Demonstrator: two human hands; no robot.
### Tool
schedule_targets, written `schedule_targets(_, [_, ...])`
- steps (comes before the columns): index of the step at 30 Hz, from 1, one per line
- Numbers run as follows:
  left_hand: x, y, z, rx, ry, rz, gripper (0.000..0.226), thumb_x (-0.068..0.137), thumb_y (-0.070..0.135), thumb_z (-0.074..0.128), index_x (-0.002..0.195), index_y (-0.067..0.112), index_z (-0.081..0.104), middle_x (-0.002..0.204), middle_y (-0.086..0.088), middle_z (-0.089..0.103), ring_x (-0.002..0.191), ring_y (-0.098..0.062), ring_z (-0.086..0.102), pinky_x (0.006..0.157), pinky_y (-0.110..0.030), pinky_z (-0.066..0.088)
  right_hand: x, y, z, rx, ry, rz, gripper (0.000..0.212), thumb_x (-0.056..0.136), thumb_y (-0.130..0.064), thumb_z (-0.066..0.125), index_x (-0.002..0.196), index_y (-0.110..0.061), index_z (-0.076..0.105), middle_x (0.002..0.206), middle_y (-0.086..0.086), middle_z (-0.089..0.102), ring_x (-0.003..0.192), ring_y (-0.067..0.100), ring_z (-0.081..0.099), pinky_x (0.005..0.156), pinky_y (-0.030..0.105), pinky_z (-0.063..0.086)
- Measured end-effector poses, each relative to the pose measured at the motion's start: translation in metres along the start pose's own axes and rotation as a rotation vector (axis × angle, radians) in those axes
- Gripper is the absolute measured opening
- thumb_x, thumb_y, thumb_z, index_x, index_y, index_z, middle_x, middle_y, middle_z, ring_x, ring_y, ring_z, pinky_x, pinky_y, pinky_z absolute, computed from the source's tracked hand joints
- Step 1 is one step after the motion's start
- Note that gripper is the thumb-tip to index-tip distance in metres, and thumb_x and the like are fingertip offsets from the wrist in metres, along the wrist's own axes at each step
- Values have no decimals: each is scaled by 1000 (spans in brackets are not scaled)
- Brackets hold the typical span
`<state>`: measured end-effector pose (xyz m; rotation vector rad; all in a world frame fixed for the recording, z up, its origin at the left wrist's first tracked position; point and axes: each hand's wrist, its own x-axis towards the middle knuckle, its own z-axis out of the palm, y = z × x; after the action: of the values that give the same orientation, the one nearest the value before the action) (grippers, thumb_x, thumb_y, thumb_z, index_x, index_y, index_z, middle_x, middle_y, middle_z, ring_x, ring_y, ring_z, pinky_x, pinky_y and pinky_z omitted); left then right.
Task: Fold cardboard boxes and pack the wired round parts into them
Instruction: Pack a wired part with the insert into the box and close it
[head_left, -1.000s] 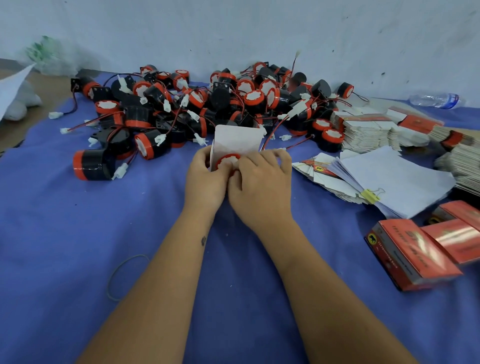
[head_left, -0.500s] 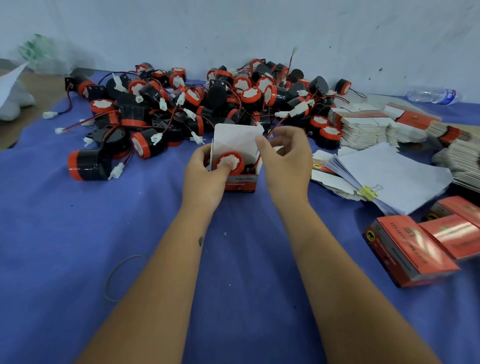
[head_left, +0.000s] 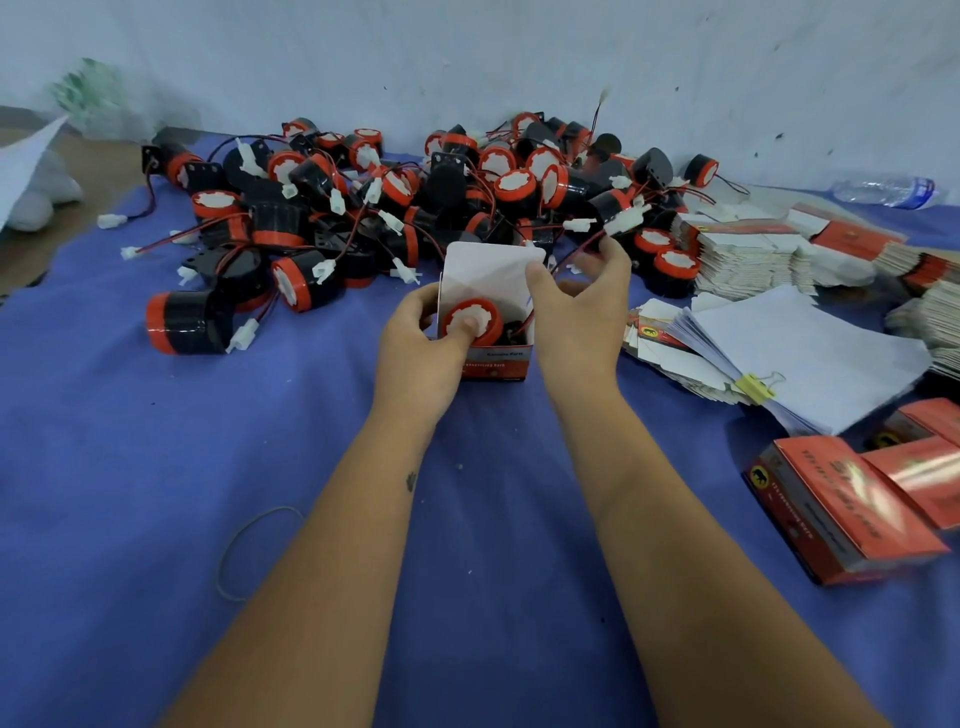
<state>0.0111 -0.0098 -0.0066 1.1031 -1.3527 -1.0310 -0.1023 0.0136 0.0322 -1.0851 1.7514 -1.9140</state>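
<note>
Right now, a round part sits in the open box while its lead hangs outside

Her left hand (head_left: 421, 343) curls round the small box (head_left: 496, 358), thumb pressing the round part (head_left: 470, 322), which lies face up in the mouth, under the raised white flap (head_left: 491, 275). The right hand (head_left: 582, 306), just beside the box on its far right, pinches the red wire (head_left: 571, 257) near the white connector (head_left: 626, 221); the wire runs from those fingers down and left into the box, so tucking it in falls to that hand. Box print is too blurred to read; finished red boxes (head_left: 841, 514) at right show a dark animal logo
</note>
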Motion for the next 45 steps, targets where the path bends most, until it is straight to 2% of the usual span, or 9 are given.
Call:
schedule_targets(8, [0,1,1,-3,-3,-16,37,92,28,69,127,23,60,120,10,64,117,-12,58,92,-27,51,-3,2,-3,-16,103,-56,59,85,-11,71,135,-20,42,81,-10,69,80,3,64,73,4,42])
schedule_targets(11, [-1,1,2,-2,-6,-14,35,92,28,69,126,25,60,120,12,63,119,-12,56,95,-29,50,-7,3,-6,-97,164,-111,47,82,-14,74,122,-19,49,79,-11,68,83,12,63,89,25,47])
schedule_targets(14, [-1,0,1,9,-4,-22,34,92,29,69,124,24,61,120,12,63,120,-13,56,101,-37,49,-14,6,-9,-237,241,-338,18,80,-15,75,93,-11,63,80,-5,62,84,23,56,82,46,46])
schedule_targets(20, [-1,-1,1,11,-9,-35,37,92,30,69,127,23,60,122,9,65,119,-14,58,99,-39,52,-22,7,-10,-554,173,-770,7,81,-9,69,74,-9,67,65,2,61,65,26,52,70,32,31])
schedule_targets(24, [-1,-1,1,26,-3,-24,37,93,22,66,130,22,59,122,9,65,116,-11,59,92,-26,53,-23,8,-10,-722,46,-668,13,87,-15,64,76,-9,64,65,5,61,59,28,50,69,32,27])
schedule_targets(27, [-2,1,1,3,-10,-27,34,95,16,61,128,24,61,109,16,66,100,0,63,69,-6,50,-21,12,-14,-802,-18,-544,20,96,-23,54,84,-11,64,72,6,63,60,28,43,65,30,22])
schedule_targets(36, [-5,4,1,24,-16,-14,28,92,23,66,120,22,63,111,9,68,106,-10,64,90,-29,55,-27,12,-4,-701,-163,-402,16,93,-30,59,88,-18,67,78,3,67,72,25,58,58,37,43])
schedule_targets(41, [-4,3,4,38,-42,-17,30,92,19,65,123,23,63,112,10,69,107,-9,64,91,-31,55,-27,11,-6,-843,-110,-531,11,89,-13,55,89,-12,66,88,6,60,66,27,52,47,28,26])
schedule_targets(45, [-4,1,5,49,-42,-32,31,93,18,62,123,25,63,111,10,69,107,-11,64,88,-31,55,-28,10,-7,-901,-128,-440,6,93,-17,54,91,-16,60,85,2,60,62,23,45,46,26,19])
